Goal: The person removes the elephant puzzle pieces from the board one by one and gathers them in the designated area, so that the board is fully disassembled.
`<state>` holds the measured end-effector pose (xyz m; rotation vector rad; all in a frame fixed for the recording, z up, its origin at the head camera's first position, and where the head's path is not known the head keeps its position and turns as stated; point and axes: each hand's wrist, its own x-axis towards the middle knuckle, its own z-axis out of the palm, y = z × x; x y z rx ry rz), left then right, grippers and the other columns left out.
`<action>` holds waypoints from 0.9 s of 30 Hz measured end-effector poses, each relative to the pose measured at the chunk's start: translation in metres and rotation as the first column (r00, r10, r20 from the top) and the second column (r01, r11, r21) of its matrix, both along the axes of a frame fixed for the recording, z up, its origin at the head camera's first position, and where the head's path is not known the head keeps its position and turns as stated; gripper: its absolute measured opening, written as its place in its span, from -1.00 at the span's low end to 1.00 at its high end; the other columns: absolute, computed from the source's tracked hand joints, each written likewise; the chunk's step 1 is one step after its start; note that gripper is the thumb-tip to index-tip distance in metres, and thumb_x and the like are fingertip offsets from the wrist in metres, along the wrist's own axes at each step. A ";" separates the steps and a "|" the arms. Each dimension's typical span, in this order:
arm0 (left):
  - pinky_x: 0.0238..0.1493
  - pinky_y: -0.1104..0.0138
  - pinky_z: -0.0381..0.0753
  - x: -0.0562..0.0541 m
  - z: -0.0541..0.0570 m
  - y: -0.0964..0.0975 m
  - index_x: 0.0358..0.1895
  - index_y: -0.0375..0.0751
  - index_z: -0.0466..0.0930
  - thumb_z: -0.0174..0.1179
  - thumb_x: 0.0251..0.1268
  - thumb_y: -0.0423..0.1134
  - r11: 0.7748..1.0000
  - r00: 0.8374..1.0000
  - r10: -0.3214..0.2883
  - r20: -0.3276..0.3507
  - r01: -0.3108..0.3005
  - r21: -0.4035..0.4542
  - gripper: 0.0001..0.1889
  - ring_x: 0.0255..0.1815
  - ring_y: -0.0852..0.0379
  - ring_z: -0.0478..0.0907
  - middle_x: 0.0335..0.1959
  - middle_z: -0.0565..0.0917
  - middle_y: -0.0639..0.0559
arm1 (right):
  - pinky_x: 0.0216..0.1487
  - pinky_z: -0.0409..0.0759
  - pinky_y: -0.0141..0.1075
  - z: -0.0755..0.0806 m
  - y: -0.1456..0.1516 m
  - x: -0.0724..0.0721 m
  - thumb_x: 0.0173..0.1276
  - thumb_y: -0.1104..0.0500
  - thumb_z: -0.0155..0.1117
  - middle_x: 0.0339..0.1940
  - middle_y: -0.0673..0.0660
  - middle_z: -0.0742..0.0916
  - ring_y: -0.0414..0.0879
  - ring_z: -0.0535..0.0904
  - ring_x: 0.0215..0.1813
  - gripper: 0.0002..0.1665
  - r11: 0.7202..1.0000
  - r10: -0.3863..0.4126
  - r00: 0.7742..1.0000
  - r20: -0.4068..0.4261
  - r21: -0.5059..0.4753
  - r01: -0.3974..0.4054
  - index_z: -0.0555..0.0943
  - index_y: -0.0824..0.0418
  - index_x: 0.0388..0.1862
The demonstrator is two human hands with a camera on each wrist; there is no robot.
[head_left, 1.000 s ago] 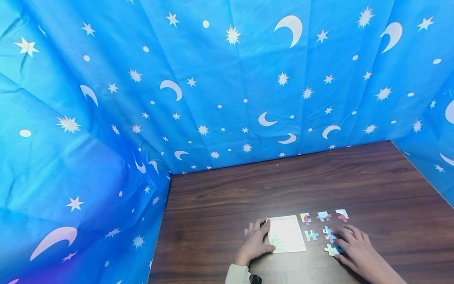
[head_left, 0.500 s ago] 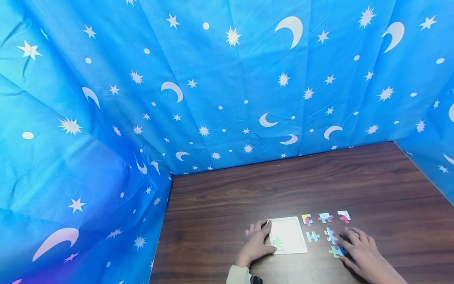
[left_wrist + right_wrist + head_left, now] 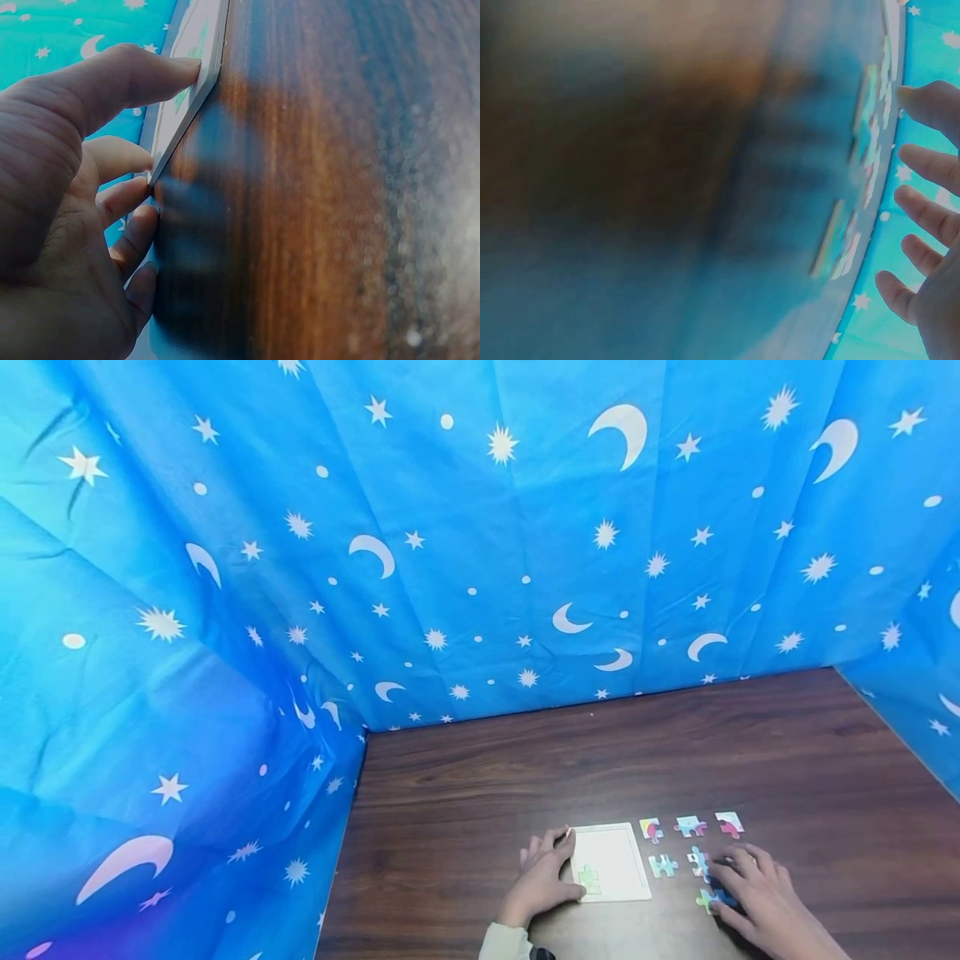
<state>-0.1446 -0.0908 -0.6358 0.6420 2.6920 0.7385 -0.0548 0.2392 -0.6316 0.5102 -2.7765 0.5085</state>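
In the head view my left hand (image 3: 542, 877) holds a square white puzzle tray (image 3: 618, 860) by its left side, index finger at the far corner and thumb (image 3: 176, 71) on the near part. One green puzzle piece (image 3: 588, 880) lies in the tray's near left corner. My right hand (image 3: 761, 893) hovers low over the loose pieces, fingers apart and loosely bent. Its fingertips overlap a green-and-blue piece (image 3: 707, 902) and a multicoloured piece (image 3: 698, 860). In the right wrist view, the fingers (image 3: 926, 210) are spread with nothing between them.
Beyond lie a yellow-and-red piece (image 3: 651, 830), a blue-and-pink piece (image 3: 691, 826) and a white-and-red piece (image 3: 728, 824). A blue-green piece (image 3: 663, 865) sits just right of the tray. Blue star-printed cloth (image 3: 480, 568) walls the dark wooden table (image 3: 465, 793).
My right hand drifts a little right, then back left over the loose pieces. The left hand keeps its hold on the tray. The head view tilts slightly.
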 end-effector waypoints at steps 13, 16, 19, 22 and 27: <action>0.03 0.16 0.22 0.002 -0.001 -0.001 0.49 -0.09 0.38 0.50 -0.06 -0.04 1.000 1.000 -0.003 -0.016 0.003 0.006 -0.08 0.21 0.12 0.27 0.48 0.34 0.05 | -0.18 0.41 0.24 0.015 -0.065 -0.048 -0.04 0.06 0.56 -0.02 0.24 0.61 0.30 0.43 0.06 -0.59 0.984 0.128 0.968 -0.214 -0.096 -0.151 0.70 0.16 -0.19; 0.07 0.13 0.23 0.003 -0.001 0.000 0.50 -0.06 0.38 0.50 -0.07 -0.04 1.000 1.000 0.003 -0.014 -0.003 0.001 -0.08 0.23 0.12 0.27 0.48 0.34 0.08 | -0.17 0.43 0.19 0.017 -0.082 -0.055 -0.08 0.10 0.62 -0.03 0.20 0.61 0.26 0.44 0.05 -0.60 0.984 0.145 0.971 -0.188 -0.074 -0.161 0.68 0.13 -0.24; 0.07 0.12 0.23 0.003 -0.002 0.000 0.49 -0.04 0.39 0.51 -0.09 -0.04 1.000 1.000 0.006 -0.027 -0.006 0.002 -0.08 0.24 0.12 0.28 0.47 0.35 0.08 | -0.18 0.45 0.13 0.014 -0.096 -0.061 -0.09 0.07 0.63 -0.05 0.17 0.60 0.23 0.46 0.04 -0.60 0.982 0.172 0.966 -0.195 -0.047 -0.185 0.65 0.10 -0.27; 0.08 0.10 0.24 0.003 -0.003 0.000 0.48 -0.04 0.40 0.51 -0.11 -0.04 1.000 0.999 0.007 -0.041 -0.006 0.006 -0.08 0.23 0.12 0.28 0.46 0.36 0.08 | -0.20 0.44 0.07 0.009 -0.107 -0.064 -0.11 0.02 0.62 -0.07 0.14 0.58 0.18 0.46 0.00 -0.59 0.975 0.210 0.956 -0.204 -0.033 -0.221 0.63 0.07 -0.30; 0.12 0.05 0.24 0.003 -0.003 -0.001 0.48 -0.04 0.41 0.51 -0.13 -0.05 1.000 0.998 0.010 -0.055 -0.009 0.006 -0.07 0.24 0.11 0.28 0.46 0.36 0.08 | -0.14 0.47 0.14 0.003 -0.125 -0.066 -0.10 -0.03 0.61 -0.09 0.13 0.58 0.17 0.46 0.01 -0.59 0.964 0.262 0.955 -0.137 -0.017 -0.267 0.64 0.08 -0.31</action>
